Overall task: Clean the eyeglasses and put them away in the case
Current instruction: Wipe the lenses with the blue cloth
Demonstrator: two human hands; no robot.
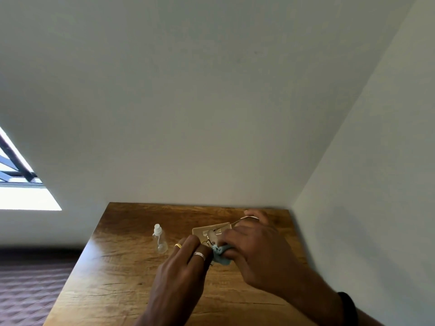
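Head-worn view, forward over near table (113,274)

Wooden table (113,278) in a wall corner, clear bottle (160,240) upright, beige case (207,230) nearby

Plain pale wall (211,90), corner at right; wooden table (113,274) against it; bright window (26,196) at left; dark quilted surface (28,290) below.
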